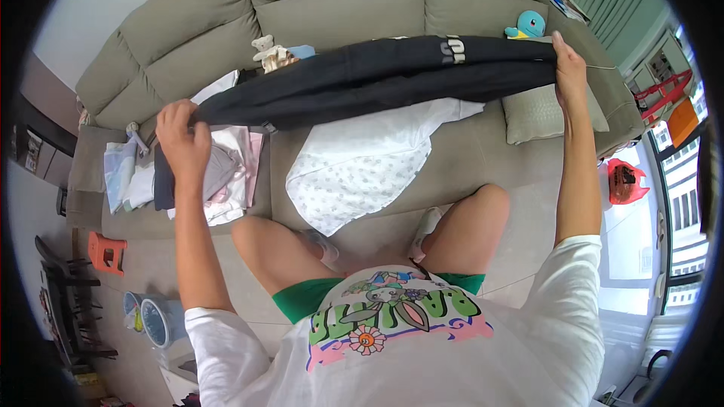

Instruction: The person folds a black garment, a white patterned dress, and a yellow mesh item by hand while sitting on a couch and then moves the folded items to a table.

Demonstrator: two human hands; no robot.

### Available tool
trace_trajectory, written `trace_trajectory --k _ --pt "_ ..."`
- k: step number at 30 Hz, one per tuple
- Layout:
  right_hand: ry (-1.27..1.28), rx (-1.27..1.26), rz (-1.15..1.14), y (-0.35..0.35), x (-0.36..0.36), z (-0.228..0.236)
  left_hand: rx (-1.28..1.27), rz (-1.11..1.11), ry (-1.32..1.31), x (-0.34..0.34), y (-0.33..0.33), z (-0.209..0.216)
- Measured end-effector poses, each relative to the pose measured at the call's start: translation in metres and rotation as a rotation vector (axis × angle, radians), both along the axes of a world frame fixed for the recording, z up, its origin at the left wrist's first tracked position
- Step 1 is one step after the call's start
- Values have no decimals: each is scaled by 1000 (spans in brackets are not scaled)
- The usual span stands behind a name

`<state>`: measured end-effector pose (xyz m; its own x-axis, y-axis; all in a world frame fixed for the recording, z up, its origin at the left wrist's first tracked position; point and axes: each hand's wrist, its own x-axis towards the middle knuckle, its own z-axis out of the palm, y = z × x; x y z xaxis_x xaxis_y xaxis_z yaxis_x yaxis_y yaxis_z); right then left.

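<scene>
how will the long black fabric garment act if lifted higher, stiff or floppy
The long black fabric garment is probably floppy, as soft creases run along its length. It would likely sag if either the left hand or the right hand let go, since each holds one end.

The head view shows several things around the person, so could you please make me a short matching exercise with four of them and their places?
1. black garment
2. white patterned cloth
3. blue plush toy
4. orange-red stool

A. on the floor at the left
B. stretched between left hand and right hand
C. toward the sofa's right end
D. spread over the middle of the seat

Pairs: 1-B, 2-D, 3-C, 4-A
</scene>
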<state>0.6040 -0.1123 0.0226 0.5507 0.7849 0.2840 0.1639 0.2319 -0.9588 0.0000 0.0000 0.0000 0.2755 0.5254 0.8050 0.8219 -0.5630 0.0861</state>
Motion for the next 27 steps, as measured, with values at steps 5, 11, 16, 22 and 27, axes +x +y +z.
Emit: trace_trajectory --k 5,11,16,22,27 --pt "-524 -85 -333 -19 13 -128 -36 -56 -71 21 -16 -103" --pt "-558 -520 -168 -72 -5 -304 -451 75 226 17 -50 -251" --pt "-543 -698 -40 -74 -14 -286 -556 52 50 -2 -51 -253" --pt "-911 -544 -213 -36 -41 -226 -1229 11 -1254 -25 -34 -256" --pt "-951 -48 5 69 -195 -152 -1395 211 -854 -34 18 -246"
